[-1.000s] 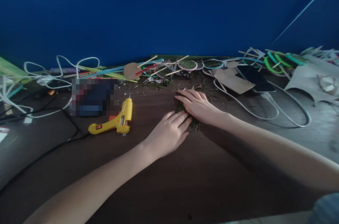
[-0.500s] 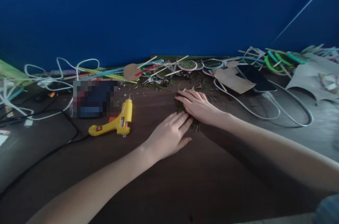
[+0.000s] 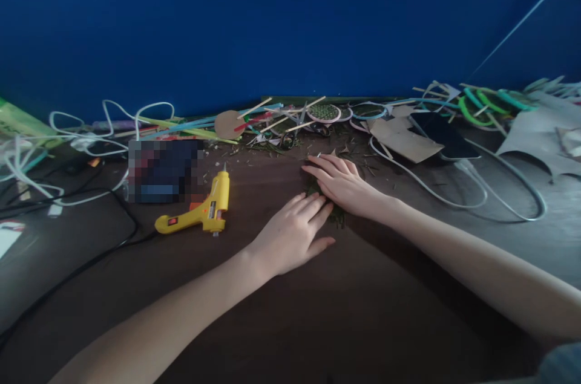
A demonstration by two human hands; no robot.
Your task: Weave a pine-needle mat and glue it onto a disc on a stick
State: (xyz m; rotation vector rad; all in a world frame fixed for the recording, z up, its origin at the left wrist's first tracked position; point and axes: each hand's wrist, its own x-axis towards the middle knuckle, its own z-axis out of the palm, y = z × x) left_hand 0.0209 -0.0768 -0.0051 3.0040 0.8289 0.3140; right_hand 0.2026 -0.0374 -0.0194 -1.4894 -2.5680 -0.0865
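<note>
My right hand (image 3: 342, 183) lies flat with fingers stretched out, pressing on a dark green leafy piece (image 3: 336, 216) on the brown table (image 3: 290, 311). Most of that piece is hidden under the palm. My left hand (image 3: 290, 233) rests flat beside it, fingers extended, its fingertips touching the green piece's near edge. A yellow glue gun (image 3: 202, 213) lies on the table to the left of my left hand, apart from it.
Along the blue wall (image 3: 272, 21) lies craft clutter: sticks and coloured strips (image 3: 254, 118), round hoops (image 3: 323, 112), cardboard scraps (image 3: 399, 139), a dark phone (image 3: 442, 133) with a white cable (image 3: 499, 190). White and black cables (image 3: 82, 148) tangle at left beside a blurred box (image 3: 164, 169).
Both hands stay pressed flat on the green piece. Only the view has shifted slightly.
</note>
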